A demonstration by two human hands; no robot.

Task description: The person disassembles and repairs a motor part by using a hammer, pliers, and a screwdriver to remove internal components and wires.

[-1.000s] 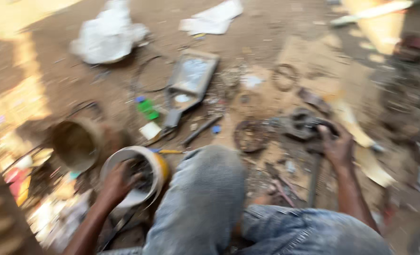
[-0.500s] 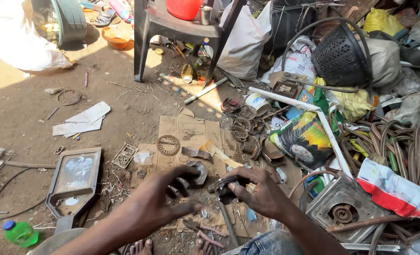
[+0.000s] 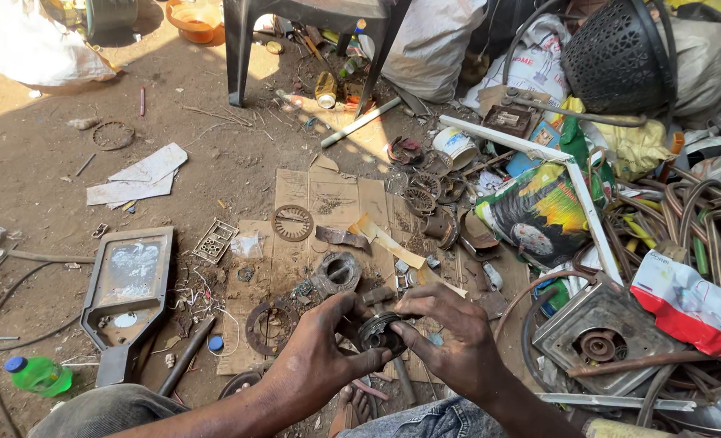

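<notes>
Both hands grip a small dark round metal motor part low over the flattened brown cardboard sheet.
Left hand and right hand pinch its opposite rims; it looks rigid, heavy and greasy, probably best held by the edges.

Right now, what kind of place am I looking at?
Probably an outdoor scrap-sorting yard: bare dirt ground, a heap of old cables, and both hands holding a small round metal part.

A grey street-lamp housing lies left of flattened cardboard strewn with rusty motor rings, a green bottle nearby, a black basket atop cables.
</notes>
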